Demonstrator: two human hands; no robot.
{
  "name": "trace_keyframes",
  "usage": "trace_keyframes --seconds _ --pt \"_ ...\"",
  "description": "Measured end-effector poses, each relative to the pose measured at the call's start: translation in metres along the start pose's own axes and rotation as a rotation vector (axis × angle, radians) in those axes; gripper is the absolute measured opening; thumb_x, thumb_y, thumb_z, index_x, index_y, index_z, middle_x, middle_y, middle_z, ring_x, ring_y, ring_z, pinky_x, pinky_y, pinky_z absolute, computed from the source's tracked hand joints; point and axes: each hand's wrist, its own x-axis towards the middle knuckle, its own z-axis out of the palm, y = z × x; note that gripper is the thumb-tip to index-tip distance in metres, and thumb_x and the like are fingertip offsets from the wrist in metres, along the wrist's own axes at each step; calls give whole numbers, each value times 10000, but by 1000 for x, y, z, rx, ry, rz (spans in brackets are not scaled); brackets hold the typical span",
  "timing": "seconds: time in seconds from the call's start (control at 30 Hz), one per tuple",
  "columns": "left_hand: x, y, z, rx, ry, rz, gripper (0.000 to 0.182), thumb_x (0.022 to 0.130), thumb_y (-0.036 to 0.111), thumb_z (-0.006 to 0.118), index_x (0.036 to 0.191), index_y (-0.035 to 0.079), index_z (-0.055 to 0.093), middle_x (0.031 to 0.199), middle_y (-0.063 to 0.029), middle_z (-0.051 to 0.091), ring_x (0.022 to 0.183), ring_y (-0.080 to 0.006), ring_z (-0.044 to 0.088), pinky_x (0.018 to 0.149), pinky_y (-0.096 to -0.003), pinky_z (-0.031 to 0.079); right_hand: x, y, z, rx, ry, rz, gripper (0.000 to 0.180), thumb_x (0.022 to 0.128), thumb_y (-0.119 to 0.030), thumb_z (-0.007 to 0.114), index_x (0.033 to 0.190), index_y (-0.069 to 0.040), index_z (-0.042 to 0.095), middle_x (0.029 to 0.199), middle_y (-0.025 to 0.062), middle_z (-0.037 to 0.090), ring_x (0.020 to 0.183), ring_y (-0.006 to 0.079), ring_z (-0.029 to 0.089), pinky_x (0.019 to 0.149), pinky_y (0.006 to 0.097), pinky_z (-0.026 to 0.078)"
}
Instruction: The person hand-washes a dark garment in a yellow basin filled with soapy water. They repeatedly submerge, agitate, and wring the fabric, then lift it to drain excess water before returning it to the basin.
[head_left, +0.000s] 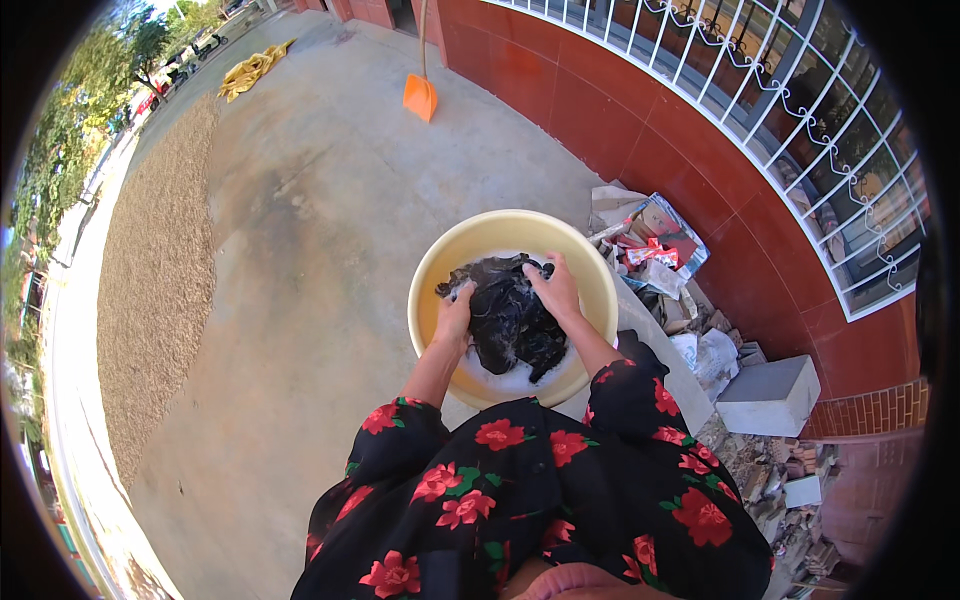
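Note:
A bundled dark cloth (504, 319), wet and streaked with suds, is in a round cream plastic basin (427, 255) in front of me. Foamy water (517, 382) shows around the cloth in the basin. My left hand (454, 319) grips the cloth at its left side, thumb on top. At the upper right of the cloth, my right hand (556, 289) has hold of another part of it. The fingers of both hands are partly hidden by the fabric.
Scrap cardboard and wrappers (652, 247) lie right of the basin, along a red tiled wall (720, 217). A pale block (769, 394) stands behind rubble. An orange shovel (420, 97), a yellow sheet (255, 69) and spread grain-like material (157, 285) are on the concrete floor (300, 337).

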Motion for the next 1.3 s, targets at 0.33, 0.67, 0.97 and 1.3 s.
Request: trace_keyframes --seconds 0.33,0.67,0.97,1.3 --pt "53 -77 1 -276 -49 -189 712 992 543 561 1367 -62 540 1294 -190 639 1158 -321 643 1003 -451 512 -57 -32 41 330 -136 32 673 852 -395 715 1316 61 543 1126 278 694 1075 411 675 944 446 512" --pt "31 -70 24 -138 29 -20 481 1043 375 494 1290 -27 589 1144 -155 672 1009 -282 657 877 -450 533 -49 -62 13 -59 -29 -103 595 933 -477 631 1294 -7 577 941 285 711 907 459 693 800 545 542" --pt "30 -51 18 82 65 -33 527 1002 389 583 1279 -60 580 1156 -174 674 1048 -247 643 934 -364 495 -32 -34 7 -167 -105 -70 536 924 -395 663 1309 -38 557 1054 296 697 1000 474 668 871 526 530" --pt "10 -59 3 -41 -36 -407 740 970 623 540 1475 88 464 1404 -107 596 1263 -309 579 1051 -572 444 -30 13 31 504 -187 542 726 865 -398 729 1417 14 502 1321 208 630 1206 326 610 1019 421 479"
